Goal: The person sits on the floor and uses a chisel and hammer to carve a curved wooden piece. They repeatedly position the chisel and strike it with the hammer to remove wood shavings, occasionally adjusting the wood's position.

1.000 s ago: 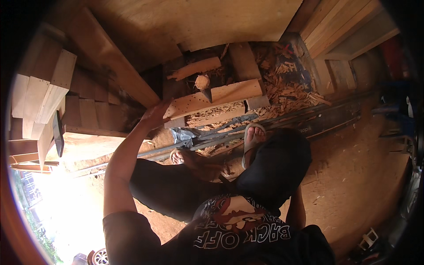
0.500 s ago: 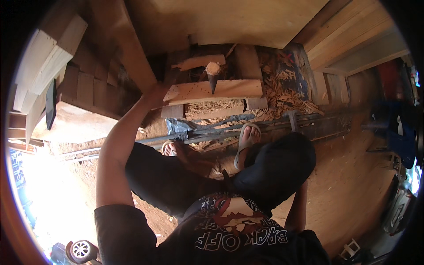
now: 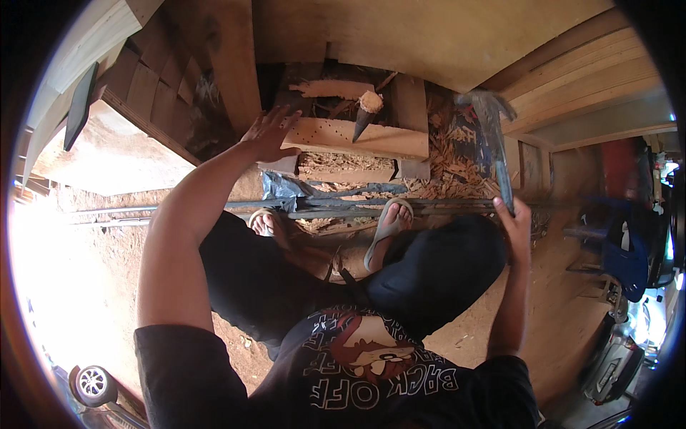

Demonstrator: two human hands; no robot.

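Observation:
A pale wooden block point(image 3: 396, 141) dotted with small dark holes lies across wooden supports in front of me, with a dark pointed chisel or wedge point(image 3: 363, 121) standing on it, its pale top frayed. My left hand point(image 3: 266, 136) is spread open at the block's left end, fingers apart. My right hand point(image 3: 513, 227) grips a hammer point(image 3: 504, 179) by its handle, with the head raised above the wood chips to the right of the block.
Plywood panels point(image 3: 400, 32) and stacked planks point(image 3: 572, 86) surround the work. Wood chips point(image 3: 450, 161) and long metal rods point(image 3: 143, 213) lie near my sandalled feet. A blue chair point(image 3: 618, 254) stands at the right; a small wheel point(image 3: 95, 382) shows lower left.
My right hand has come up into view with the hammer, whose head is now raised. My left hand has shifted upward in the picture with its fingers spreading.

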